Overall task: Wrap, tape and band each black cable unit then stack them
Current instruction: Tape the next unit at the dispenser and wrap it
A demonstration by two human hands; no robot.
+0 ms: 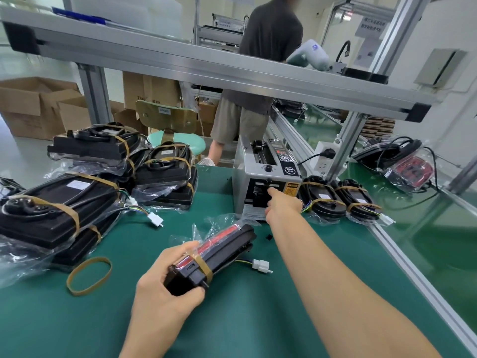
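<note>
Green mat covers the table (258, 319). Aluminium frame rail (206, 65) crosses overhead, supported by posts. Behind the table: stool (178, 140) with pale green seat and olive backrest; cardboard boxes (38, 104) on the floor at left. A person in dark shirt and khaki shorts (258, 73) stands facing away. White power socket (324, 157) with black plug sits by the right post

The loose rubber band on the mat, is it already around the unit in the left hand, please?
No, the loose rubber band lies flat on the green mat, apart from the unit gripped by the left hand.
</note>
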